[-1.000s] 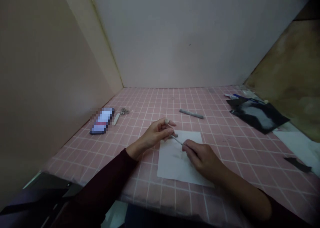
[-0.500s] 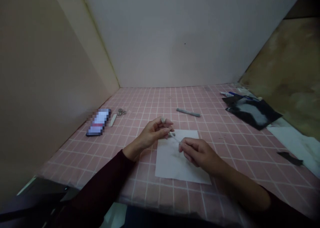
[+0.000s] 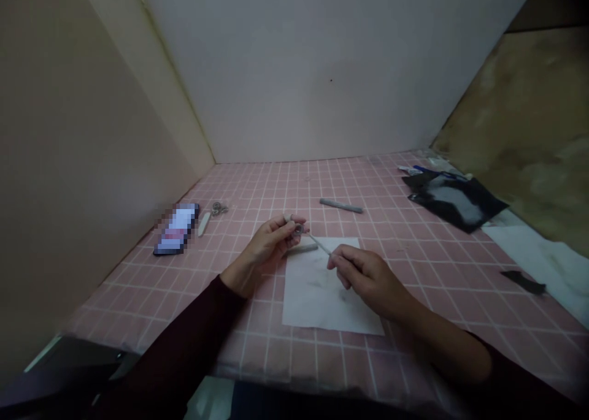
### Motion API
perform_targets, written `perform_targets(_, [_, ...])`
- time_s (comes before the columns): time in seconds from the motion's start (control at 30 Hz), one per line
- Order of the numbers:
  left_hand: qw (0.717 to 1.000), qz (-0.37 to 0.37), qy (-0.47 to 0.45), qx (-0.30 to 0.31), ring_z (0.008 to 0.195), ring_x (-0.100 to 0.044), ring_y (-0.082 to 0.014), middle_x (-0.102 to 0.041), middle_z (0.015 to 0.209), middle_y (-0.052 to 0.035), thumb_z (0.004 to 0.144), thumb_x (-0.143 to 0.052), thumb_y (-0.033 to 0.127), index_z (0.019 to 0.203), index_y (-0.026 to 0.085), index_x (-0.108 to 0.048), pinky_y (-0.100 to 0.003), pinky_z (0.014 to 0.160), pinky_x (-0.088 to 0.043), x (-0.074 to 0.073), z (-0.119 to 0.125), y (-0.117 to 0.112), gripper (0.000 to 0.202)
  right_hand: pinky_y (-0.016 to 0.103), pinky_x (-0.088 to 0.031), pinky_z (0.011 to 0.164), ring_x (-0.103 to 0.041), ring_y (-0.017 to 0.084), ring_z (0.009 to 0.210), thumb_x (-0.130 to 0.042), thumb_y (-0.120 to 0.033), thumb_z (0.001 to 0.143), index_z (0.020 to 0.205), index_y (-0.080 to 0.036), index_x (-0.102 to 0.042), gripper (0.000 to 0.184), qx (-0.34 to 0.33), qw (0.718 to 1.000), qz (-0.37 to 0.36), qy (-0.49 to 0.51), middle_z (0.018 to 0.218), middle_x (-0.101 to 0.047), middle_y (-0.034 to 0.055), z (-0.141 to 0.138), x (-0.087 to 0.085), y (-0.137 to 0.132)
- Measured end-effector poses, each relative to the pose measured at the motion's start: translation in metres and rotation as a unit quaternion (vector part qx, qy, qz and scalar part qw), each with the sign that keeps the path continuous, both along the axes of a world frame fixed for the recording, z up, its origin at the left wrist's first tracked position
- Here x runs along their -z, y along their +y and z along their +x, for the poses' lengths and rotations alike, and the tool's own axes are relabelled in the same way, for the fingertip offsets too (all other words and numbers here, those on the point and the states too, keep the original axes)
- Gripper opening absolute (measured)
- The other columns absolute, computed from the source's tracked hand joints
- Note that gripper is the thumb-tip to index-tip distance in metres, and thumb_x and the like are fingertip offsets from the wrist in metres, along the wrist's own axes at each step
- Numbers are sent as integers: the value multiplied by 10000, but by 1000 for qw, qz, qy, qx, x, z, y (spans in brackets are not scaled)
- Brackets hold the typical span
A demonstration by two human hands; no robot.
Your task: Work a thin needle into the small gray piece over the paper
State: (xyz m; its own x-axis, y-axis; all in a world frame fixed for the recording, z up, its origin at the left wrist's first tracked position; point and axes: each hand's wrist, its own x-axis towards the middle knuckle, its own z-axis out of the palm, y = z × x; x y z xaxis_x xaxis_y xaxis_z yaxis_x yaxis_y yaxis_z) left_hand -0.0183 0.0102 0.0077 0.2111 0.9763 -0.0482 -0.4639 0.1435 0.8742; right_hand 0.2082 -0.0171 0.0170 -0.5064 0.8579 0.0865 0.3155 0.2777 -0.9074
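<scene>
From the head camera, the left hand [image 3: 271,241] has lifted a little off the white paper [image 3: 322,297] and drawn left, its fingertips pinched on a small pale piece [image 3: 298,229] (too small to identify). The right hand [image 3: 363,276], loosely curled, pinches a thin rod [image 3: 321,246] whose tip still meets that piece, so the work on it seems to carry on in the air. A short grey stick [image 3: 301,248], uncovered now, lies at the paper's far edge.

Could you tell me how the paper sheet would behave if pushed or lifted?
The sheet looks thin and lies flat, so it is probably light and floppy when lifted. On the cloth it may slide or wrinkle if pushed. The right hand above it might pin it.
</scene>
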Motion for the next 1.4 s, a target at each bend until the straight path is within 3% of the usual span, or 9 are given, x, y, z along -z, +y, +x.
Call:
perform_targets(0.23, [998, -11, 36, 43, 768, -679, -100, -730, 882, -43, 722, -834, 266, 928, 130, -726, -204, 741, -536, -2, 6, -6, 269, 263, -335, 553, -463, 122, 541, -473, -253, 918, 784, -182, -597, 196, 13, 999, 46, -23, 571, -501, -25, -3, -3, -1])
perform_targets(0.47, [991, 55, 107, 66, 846, -684, -128, -732, 941, -48, 743, -810, 202, 1018, 154, -702, -252, 819, -517, -1, 6, -8, 300, 226, -159, 408, -204, 60, 401, -526, -484, 893, 856, -189, -577, 302, -40, 945, -297, 134, 547, -388, -84, 0, 1, 5])
perform_targets(0.7, [979, 108, 153, 81, 778, -625, -115, -685, 891, -45, 787, -772, 259, 955, 135, -699, -230, 718, -491, 1, 1, -5, 221, 268, -318, 570, -437, 118, 569, -527, -296, 898, 734, -191, -551, 196, 0, 999, 45, 3, 606, -490, -16, -5, 3, -4])
perform_targets(0.8, [981, 104, 140, 88, 829, -636, -128, -683, 915, -44, 784, -773, 236, 977, 146, -687, -255, 792, -492, -4, 1, -7, 230, 233, -240, 461, -310, 83, 462, -528, -378, 900, 791, -188, -572, 223, -37, 985, -153, 77, 556, -418, -53, 0, -1, 1])
perform_targets(0.87, [980, 109, 139, 93, 856, -638, -136, -680, 929, -46, 791, -764, 225, 984, 151, -682, -274, 837, -489, -7, 2, -9, 223, 212, -142, 405, -166, 58, 427, -558, -427, 878, 812, -183, -570, 253, -63, 932, -324, 151, 536, -337, -89, 4, -5, 6])
perform_targets(0.97, [977, 128, 138, 106, 865, -633, -141, -672, 938, -50, 793, -762, 228, 973, 151, -680, -284, 846, -491, -9, 1, -9, 213, 199, -86, 390, -90, 47, 435, -615, -426, 844, 796, -179, -561, 257, -74, 882, -421, 201, 528, -282, -110, 6, -8, 9])
perform_targets(1.07, [977, 128, 139, 99, 855, -626, -135, -664, 943, -47, 800, -758, 249, 993, 159, -671, -269, 814, -489, -6, -1, -8, 230, 207, -142, 394, -175, 54, 413, -567, -435, 880, 804, -185, -568, 261, -74, 926, -340, 148, 516, -339, -93, 2, -6, 4])
perform_targets(1.23, [971, 122, 188, 83, 688, -559, -89, -614, 808, -17, 835, -726, 300, 927, 136, -674, -220, 682, -458, -2, -4, -4, 195, 255, -307, 538, -432, 110, 552, -552, -320, 892, 726, -187, -576, 214, -10, 1000, -5, 12, 584, -483, -20, -3, -1, -4])
perform_targets(1.4, [972, 128, 160, 115, 821, -620, -135, -663, 916, -54, 783, -775, 264, 971, 140, -681, -270, 796, -492, -4, -4, -3, 244, 221, -135, 404, -183, 60, 420, -574, -450, 865, 807, -185, -579, 272, -54, 934, -325, 140, 528, -363, -84, 2, -2, 5])
